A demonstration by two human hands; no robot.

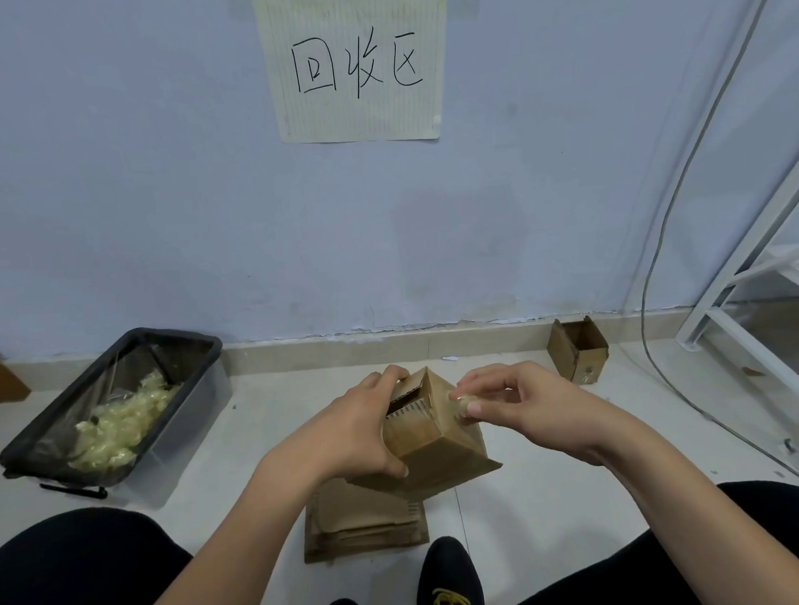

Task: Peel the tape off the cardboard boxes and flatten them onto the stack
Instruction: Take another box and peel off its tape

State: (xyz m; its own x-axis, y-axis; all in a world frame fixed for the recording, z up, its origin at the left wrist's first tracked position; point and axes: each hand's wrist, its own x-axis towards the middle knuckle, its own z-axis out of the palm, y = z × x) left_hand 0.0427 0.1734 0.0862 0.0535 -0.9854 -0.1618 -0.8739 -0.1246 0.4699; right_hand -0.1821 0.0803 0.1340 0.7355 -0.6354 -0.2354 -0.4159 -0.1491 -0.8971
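A small brown cardboard box [436, 433] is held in the air in front of me, tilted, with one end flap open. My left hand [358, 426] grips its left side, fingers over the top edge and thumb underneath. My right hand [511, 403] pinches a crumpled piece of clear tape [460, 404] at the box's right upper edge. Directly below the box, a stack of flattened cardboard [360, 524] lies on the floor. Another small open box [578, 350] stands by the wall to the right.
A black-rimmed bin [181, 362] lined with plastic sits at the left, holding a heap of balled-up tape [124, 424]. A white metal rack [741, 342] and a cable [658, 286] are at the right. My knees and shoes fill the bottom edge. A handwritten paper sign [355, 62] hangs on the wall.
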